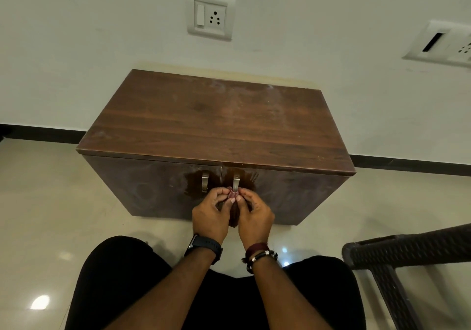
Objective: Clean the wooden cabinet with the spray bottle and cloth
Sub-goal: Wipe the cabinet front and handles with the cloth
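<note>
L hand (pixel 212 212) | R hand (pixel 254 213) | both grips pinching, fingertips together

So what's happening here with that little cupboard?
A person sits facing a low wooden cabinet against the wall. Both hands, left hand and right hand, pinch a small reddish cloth just in front of the right door handle. A wet patch shows around the two handles, so the front seems freshly sprayed. No spray bottle is in view.
</note>
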